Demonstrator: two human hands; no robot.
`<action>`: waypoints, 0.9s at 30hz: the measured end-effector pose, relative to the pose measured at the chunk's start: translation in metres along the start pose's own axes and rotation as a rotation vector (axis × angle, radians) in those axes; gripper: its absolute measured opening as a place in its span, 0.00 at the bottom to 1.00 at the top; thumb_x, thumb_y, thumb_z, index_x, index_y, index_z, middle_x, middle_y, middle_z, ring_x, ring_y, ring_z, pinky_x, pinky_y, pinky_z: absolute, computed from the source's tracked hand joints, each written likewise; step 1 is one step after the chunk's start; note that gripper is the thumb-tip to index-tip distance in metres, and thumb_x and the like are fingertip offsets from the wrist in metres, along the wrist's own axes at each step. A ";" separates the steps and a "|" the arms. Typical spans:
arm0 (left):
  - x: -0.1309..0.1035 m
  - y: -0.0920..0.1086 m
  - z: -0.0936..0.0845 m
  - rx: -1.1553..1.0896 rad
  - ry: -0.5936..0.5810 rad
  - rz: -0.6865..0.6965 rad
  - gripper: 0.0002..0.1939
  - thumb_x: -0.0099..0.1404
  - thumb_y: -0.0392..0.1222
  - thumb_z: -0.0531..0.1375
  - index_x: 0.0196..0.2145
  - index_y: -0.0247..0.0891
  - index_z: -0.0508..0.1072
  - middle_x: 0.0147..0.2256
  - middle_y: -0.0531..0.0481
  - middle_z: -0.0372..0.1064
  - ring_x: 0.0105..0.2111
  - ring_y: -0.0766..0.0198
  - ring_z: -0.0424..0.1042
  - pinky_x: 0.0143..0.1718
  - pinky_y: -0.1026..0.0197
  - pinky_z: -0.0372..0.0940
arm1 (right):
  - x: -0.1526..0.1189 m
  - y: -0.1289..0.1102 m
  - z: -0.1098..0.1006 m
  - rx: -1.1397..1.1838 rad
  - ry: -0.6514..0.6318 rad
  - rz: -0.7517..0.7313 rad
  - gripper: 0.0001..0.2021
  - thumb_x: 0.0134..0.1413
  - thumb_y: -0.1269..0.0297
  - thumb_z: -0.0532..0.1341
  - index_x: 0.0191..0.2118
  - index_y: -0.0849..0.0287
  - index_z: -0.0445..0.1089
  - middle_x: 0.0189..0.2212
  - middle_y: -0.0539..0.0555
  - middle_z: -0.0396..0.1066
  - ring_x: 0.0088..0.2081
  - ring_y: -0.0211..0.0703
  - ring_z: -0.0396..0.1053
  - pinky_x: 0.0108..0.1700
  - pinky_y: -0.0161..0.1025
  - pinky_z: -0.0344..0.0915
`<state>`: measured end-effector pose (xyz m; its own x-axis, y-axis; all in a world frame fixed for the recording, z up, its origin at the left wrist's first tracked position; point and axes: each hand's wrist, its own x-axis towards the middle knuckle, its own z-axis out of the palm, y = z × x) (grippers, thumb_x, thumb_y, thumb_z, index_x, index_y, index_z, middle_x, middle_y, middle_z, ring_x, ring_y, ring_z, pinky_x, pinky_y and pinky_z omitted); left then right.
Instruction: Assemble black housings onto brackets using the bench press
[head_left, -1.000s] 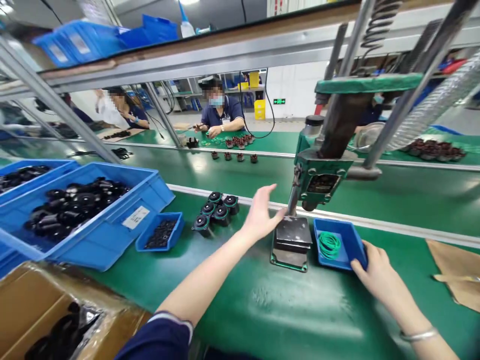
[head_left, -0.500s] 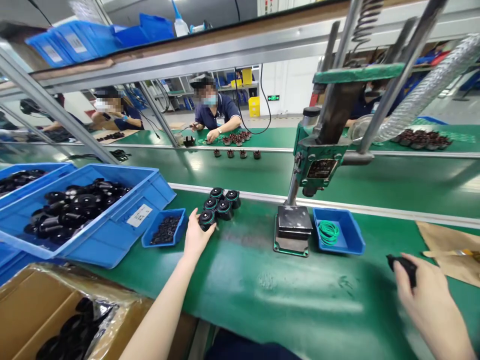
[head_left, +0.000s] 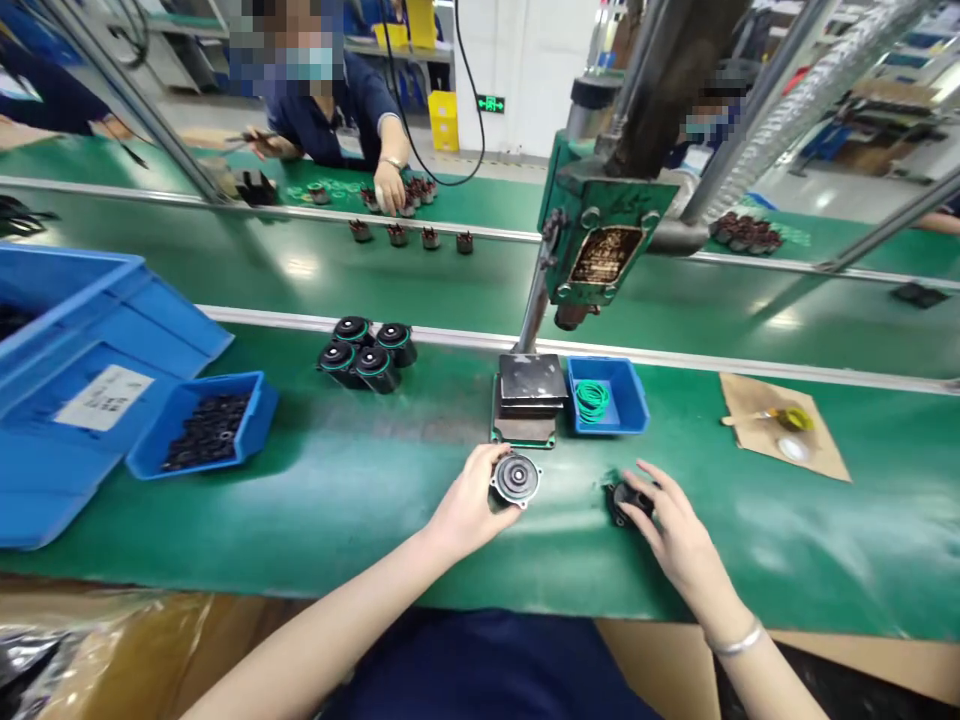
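Observation:
My left hand [head_left: 474, 505] is closed around the side of a round part [head_left: 517, 478] with a stepped black centre and a silver flange with small ears. It is just in front of the small press base [head_left: 529, 400], its top face turned up toward me. Farther right, my right hand [head_left: 671, 515] grips a black plastic part [head_left: 624, 503] between thumb and fingers, low over the green bench. My fingers hide some of that part. Several black cylindrical parts with green rings [head_left: 375, 365] stand in a group at the left.
A blue tray with green rings [head_left: 592, 403] stands right of the press [head_left: 600, 240]. Brown paper [head_left: 810, 440] at the right bears a brush and a yellow dish. Left are a tray of small black pieces [head_left: 259, 410] and a large blue bin [head_left: 67, 330]. A co-worker [head_left: 330, 120] sits opposite.
My left hand has come from the group of black cylinders to the press front, now with the round part. My right hand has moved left with its black part. The camera view has shifted.

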<state>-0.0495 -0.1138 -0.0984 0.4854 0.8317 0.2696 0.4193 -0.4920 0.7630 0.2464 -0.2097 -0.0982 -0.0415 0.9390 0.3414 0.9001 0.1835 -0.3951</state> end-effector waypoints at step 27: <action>-0.007 -0.007 0.015 -0.237 0.030 0.025 0.34 0.57 0.38 0.67 0.58 0.40 0.58 0.53 0.40 0.69 0.54 0.50 0.70 0.55 0.47 0.68 | 0.085 -0.126 0.015 -0.040 0.041 -0.276 0.11 0.57 0.63 0.65 0.40 0.64 0.65 0.38 0.56 0.73 0.42 0.39 0.74 0.45 0.34 0.70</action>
<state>-0.0443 -0.1203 -0.1142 0.4693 0.8289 0.3045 0.2138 -0.4412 0.8716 0.1229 -0.1485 -0.0318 -0.2711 0.8423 0.4659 0.8734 0.4187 -0.2486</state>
